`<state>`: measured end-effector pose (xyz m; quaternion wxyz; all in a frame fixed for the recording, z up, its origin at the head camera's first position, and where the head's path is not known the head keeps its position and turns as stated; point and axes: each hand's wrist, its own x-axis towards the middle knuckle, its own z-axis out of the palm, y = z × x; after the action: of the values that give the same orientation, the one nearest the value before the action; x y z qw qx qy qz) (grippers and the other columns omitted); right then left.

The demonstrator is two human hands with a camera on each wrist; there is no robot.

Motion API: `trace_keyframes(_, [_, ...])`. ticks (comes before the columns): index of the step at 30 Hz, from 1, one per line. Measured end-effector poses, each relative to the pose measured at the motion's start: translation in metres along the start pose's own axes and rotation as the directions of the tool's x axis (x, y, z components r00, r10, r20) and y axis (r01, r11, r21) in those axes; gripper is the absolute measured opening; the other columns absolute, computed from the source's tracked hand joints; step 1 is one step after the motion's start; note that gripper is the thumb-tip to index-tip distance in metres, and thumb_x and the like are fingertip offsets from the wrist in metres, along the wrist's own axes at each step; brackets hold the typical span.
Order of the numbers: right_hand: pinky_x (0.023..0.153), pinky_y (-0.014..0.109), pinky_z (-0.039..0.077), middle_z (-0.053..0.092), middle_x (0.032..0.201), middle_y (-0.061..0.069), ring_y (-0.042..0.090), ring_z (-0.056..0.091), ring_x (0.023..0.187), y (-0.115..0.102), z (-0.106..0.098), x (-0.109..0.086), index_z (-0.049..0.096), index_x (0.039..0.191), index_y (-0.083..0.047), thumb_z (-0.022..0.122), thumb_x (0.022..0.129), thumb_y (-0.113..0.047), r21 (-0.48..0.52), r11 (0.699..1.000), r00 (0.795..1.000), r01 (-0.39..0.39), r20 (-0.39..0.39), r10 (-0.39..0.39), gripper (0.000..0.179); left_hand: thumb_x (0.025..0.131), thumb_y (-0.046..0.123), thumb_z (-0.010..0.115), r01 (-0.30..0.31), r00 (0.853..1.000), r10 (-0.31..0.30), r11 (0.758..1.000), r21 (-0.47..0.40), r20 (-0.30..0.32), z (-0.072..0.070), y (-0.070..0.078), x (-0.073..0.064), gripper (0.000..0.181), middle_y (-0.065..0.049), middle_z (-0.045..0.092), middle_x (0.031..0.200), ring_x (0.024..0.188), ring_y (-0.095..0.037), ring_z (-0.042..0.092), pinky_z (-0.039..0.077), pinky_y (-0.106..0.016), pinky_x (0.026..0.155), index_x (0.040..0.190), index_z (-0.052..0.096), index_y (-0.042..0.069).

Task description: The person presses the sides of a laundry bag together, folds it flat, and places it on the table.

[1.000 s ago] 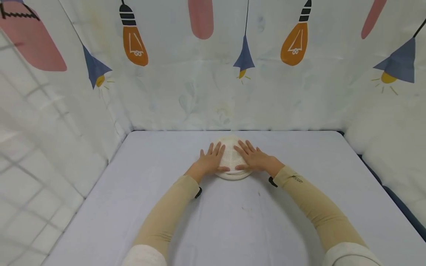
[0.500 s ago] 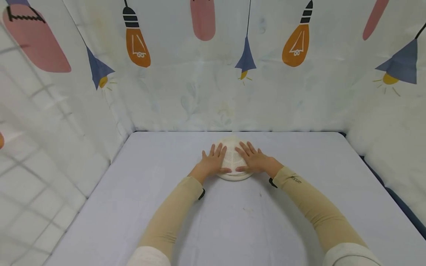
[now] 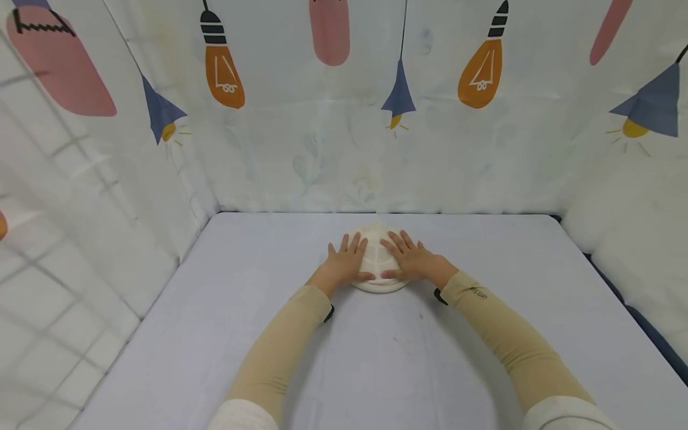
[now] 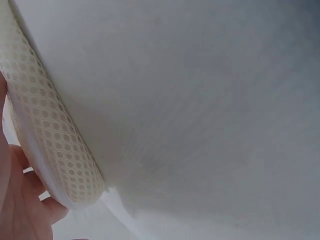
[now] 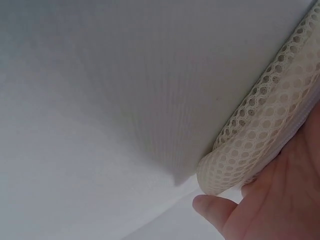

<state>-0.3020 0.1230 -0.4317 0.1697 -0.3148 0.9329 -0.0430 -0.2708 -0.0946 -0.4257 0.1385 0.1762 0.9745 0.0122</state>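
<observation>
A round, cream mesh bag [image 3: 378, 260] with a domed top and a thick rim lies toward the far side of the table. My left hand [image 3: 343, 264] rests on its left side, fingers spread and straight. On the opposite side lies my right hand [image 3: 415, 263], likewise spread, the two thumbs pointing at each other near the front rim. In the left wrist view, honeycomb mesh [image 4: 55, 135] and a smooth pale band show beside the fingers. The right wrist view has the mesh edge [image 5: 265, 115] along the palm, the thumb [image 5: 215, 207] near its end. Both hands cover the bag's sides.
A white cloth covers the table [image 3: 371, 364]. Behind it hangs a pale curtain [image 3: 322, 149] printed with lamps and bulbs, and similar sheets close off the left and right sides. Small marks [image 3: 400, 340] dot the cloth in front of the bag.
The head view has shifted slightly. Both hands keep the same pose on the mesh bag, which stays in place.
</observation>
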Motion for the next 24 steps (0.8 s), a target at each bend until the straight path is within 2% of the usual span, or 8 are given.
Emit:
trace_keyframes(14, [0.116, 0.071, 0.015, -0.012, 0.17, 0.019, 0.043, -0.009, 0.154, 0.003, -0.004, 0.0, 0.004, 0.165, -0.009, 0.051, 0.103, -0.058, 0.025, 0.999, 1.0, 0.026, 0.006, -0.026, 0.092, 0.097, 0.062, 0.056, 0.005, 1.0, -0.004, 0.999, -0.036, 0.026, -0.006, -0.002, 0.001, 0.1, -0.015, -0.003, 0.171, 0.155, -0.04, -0.002, 0.013, -0.068, 0.118, 0.165, 0.007, 0.007])
trace_keyframes(24, [0.117, 0.07, 0.011, -0.008, 0.17, 0.02, 0.046, -0.007, 0.153, 0.013, -0.007, -0.004, 0.009, 0.165, -0.007, 0.055, 0.101, -0.058, 0.109, 0.986, 0.989, 0.126, -0.089, -0.117, 0.093, 0.1, 0.062, 0.053, -0.056, 0.998, 0.054, 0.992, -0.116, -0.023, -0.008, -0.009, 0.001, 0.096, -0.012, -0.004, 0.171, 0.156, -0.036, -0.005, 0.011, -0.065, 0.12, 0.166, 0.005, 0.011])
